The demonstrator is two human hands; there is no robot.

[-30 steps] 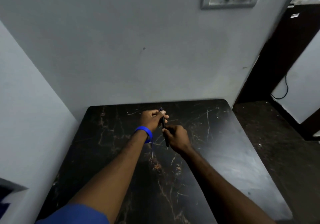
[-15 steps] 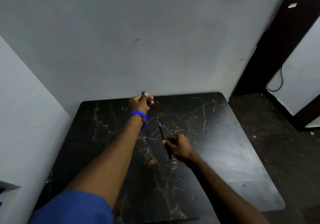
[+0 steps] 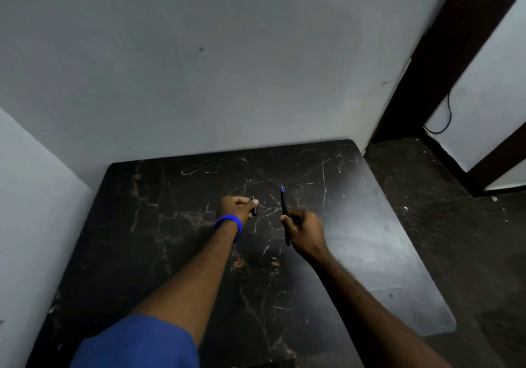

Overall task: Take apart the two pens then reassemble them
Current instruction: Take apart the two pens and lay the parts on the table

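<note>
My right hand (image 3: 303,232) grips a thin dark pen body (image 3: 284,206) with a blue tip pointing up and away; its lower end sticks out below my fingers. My left hand (image 3: 238,206), with a blue wristband, pinches a short dark pen cap (image 3: 253,209) between thumb and fingers, close to the tabletop. The two hands are a short gap apart above the middle of the black marble table (image 3: 159,225). A second pen is not visible.
The table stands in a corner, with a grey wall (image 3: 199,82) behind and another at the left. Its right edge drops to a dark floor (image 3: 455,225). A dark door frame and a hanging black cable are at the far right.
The hands, joined on one pen a second ago, pulled apart: the left took the cap off, went up and back, then came down towards the table. The right hand keeps the pen body.
</note>
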